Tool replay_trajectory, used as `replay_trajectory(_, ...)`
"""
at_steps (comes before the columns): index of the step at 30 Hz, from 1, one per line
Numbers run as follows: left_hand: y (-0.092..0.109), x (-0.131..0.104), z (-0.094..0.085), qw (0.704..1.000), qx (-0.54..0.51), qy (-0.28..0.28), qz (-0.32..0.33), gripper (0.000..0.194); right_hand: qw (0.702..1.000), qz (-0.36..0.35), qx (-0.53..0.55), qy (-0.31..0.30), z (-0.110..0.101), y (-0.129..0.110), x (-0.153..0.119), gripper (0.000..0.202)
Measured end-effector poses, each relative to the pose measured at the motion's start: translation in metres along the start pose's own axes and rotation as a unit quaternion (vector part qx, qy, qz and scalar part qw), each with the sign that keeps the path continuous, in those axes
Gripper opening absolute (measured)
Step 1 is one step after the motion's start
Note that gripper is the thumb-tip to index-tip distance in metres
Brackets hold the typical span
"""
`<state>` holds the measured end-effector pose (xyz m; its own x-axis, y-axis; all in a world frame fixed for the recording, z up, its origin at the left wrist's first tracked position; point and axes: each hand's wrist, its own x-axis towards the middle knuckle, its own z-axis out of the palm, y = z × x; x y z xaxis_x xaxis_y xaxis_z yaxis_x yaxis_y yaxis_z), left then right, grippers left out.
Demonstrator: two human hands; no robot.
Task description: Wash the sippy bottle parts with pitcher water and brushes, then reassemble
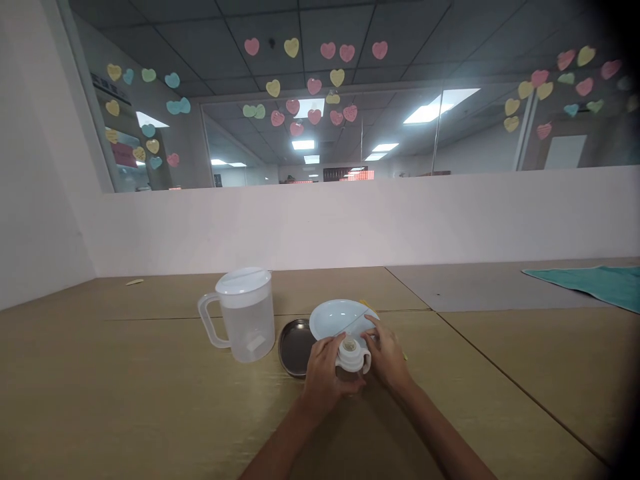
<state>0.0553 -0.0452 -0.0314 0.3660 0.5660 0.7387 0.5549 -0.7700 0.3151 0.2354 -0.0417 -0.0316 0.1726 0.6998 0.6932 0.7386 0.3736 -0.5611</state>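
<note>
A small white-topped bottle [351, 355] with a side handle is upright between my two hands, near the front of a white bowl. My left hand [323, 377] wraps round its left side, thumb low in front. At the bottle's right, my right hand [387, 353] has curled fingers by the handle and over the bowl's edge; a thin, pale stick-like thing rises at its fingertips. What exactly the right fingers pinch is too small to tell. Behind the hands lies the white bowl [333, 317], beside a dark round metal dish [295, 348].
A lidded clear plastic pitcher [250, 327] with water stands left of the dish, handle to the left. A teal cloth [600, 283] lies at the far right of the brown table [150, 400]. Something yellow shows behind the bowl. A wall with a window closes the back.
</note>
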Motion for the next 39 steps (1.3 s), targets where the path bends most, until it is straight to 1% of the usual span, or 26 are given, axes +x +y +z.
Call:
replay_trajectory(4,0.004,0.001,-0.001,1.0,0.005,0.015,0.014,0.085,0.999,-0.001,-0.012,-0.045,0.001,0.006,0.001,0.031)
replay_trajectory(5,0.006,0.001,-0.002,1.0,0.007,0.017,0.015,0.083,0.999,-0.008,-0.02,-0.042,0.001,0.006,0.002,0.03)
replay_trajectory(7,0.01,0.003,-0.004,1.0,0.012,0.021,0.015,0.077,0.999,-0.027,-0.038,-0.014,-0.001,0.004,0.002,0.031)
replay_trajectory(10,0.015,0.005,-0.007,0.999,0.024,0.022,0.014,0.073,0.997,-0.06,-0.035,0.029,-0.005,-0.007,-0.003,0.03)
replay_trajectory(12,0.016,0.005,-0.008,0.999,0.031,0.016,0.014,0.073,0.994,-0.106,-0.002,0.028,-0.007,-0.018,-0.009,0.028)
replay_trajectory(14,0.015,0.004,-0.007,1.0,0.028,0.005,0.012,0.071,0.987,-0.158,0.025,0.014,-0.007,-0.03,-0.015,0.024)
replay_trajectory(16,0.014,0.003,-0.006,1.0,0.016,-0.002,-0.002,0.065,0.983,-0.18,0.028,0.008,-0.005,-0.038,-0.02,0.024)
replay_trajectory(18,0.013,0.001,-0.003,1.0,-0.005,-0.008,-0.023,0.059,0.986,-0.168,0.017,0.016,-0.002,-0.043,-0.021,0.028)
replay_trajectory(20,0.012,0.0,0.0,0.999,-0.031,-0.014,-0.042,0.055,0.989,-0.144,0.014,0.026,0.0,-0.043,-0.021,0.027)
replay_trajectory(23,0.013,0.0,0.002,0.997,-0.063,-0.02,-0.051,0.051,0.992,-0.115,0.046,0.009,0.001,-0.04,-0.021,0.026)
replay_trajectory(27,0.013,0.002,0.002,0.995,-0.082,-0.019,-0.043,0.053,0.986,-0.075,0.149,-0.002,-0.001,-0.036,-0.025,0.035)
replay_trajectory(30,0.012,0.003,0.002,0.996,-0.081,-0.018,-0.037,0.06,0.968,-0.027,0.245,-0.042,-0.004,-0.036,-0.026,0.044)
replay_trajectory(32,0.01,0.003,0.004,0.996,-0.074,-0.015,-0.036,0.065,0.959,-0.017,0.277,-0.053,-0.006,-0.034,-0.023,0.046)
replay_trajectory(33,0.01,0.003,0.005,0.997,-0.07,-0.011,-0.037,0.066,0.959,-0.02,0.28,-0.043,-0.008,-0.031,-0.021,0.045)
replay_trajectory(35,0.009,0.003,0.006,0.997,-0.064,0.0,-0.032,0.068,0.965,-0.015,0.262,0.011,-0.01,-0.022,-0.015,0.042)
replay_trajectory(37,0.008,0.003,0.008,0.998,-0.061,0.012,-0.022,0.07,0.973,0.023,0.215,0.084,-0.013,-0.011,-0.009,0.036)
replay_trajectory(39,0.007,0.002,0.008,0.998,-0.061,0.02,-0.015,0.071,0.977,0.059,0.153,0.134,-0.015,-0.001,-0.007,0.031)
